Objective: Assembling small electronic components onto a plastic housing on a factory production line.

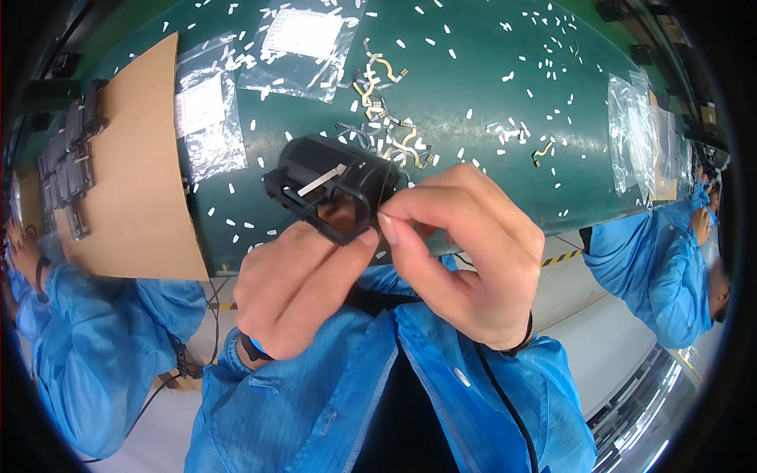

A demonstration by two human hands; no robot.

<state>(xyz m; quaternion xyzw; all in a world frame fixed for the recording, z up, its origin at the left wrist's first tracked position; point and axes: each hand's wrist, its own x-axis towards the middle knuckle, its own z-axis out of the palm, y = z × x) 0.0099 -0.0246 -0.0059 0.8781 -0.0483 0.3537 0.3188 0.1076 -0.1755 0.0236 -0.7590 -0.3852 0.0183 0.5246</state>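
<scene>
My left hand (293,290) grips a black plastic housing (327,164) from below, holding it tilted over the near edge of the table. A rectangular opening in the housing faces me, and a pale strip (322,181) lies slantwise across its side. At the housing's right edge my right hand (473,252) is closed, thumb and forefinger pinched together. Whatever sits between those fingertips is too small to make out. Beyond the housing lies a loose pile of yellow and black flex cables (378,106).
Small white pieces are scattered over the green table (441,87). Clear plastic bags (303,39) lie at the back and the right. A cardboard sheet (138,158) bearing several black parts (67,162) covers the left side. Blue-sleeved people (102,355) sit on both sides.
</scene>
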